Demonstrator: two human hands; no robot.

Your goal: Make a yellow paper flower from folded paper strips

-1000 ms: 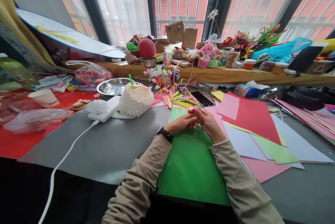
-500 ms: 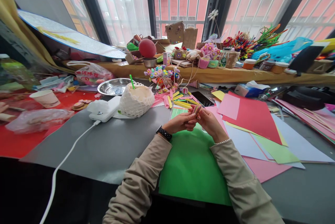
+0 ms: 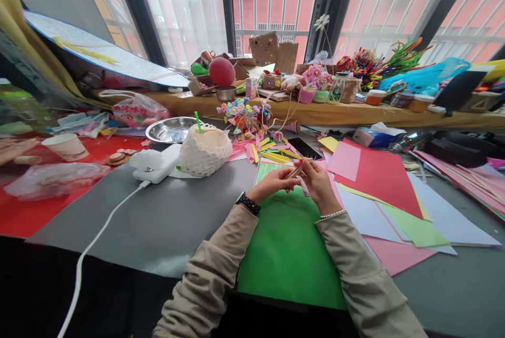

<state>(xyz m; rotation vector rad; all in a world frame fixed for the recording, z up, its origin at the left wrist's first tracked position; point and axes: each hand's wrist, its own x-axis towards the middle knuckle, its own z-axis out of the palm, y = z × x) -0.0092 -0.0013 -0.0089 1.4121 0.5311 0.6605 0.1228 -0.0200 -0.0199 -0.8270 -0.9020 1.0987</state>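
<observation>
In the head view, we see the left hand (image 3: 276, 182) and right hand (image 3: 319, 184) both pinching a slender bundle (image 3: 294, 172), seemingly paper strips, above the far end of the green sheet (image 3: 292, 259). We judge that light left-hand pressure, with the right fingertips squaring the edges, avoids creases; loose strips (image 3: 275, 158) lie beyond the sheet.

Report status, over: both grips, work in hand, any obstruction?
Left grip and right grip: closed on slim, pinkish-tan bundle, material unclear. Held above green rectangular sheet. No blockage apparent; flat black rectangular phone just beyond.
</observation>
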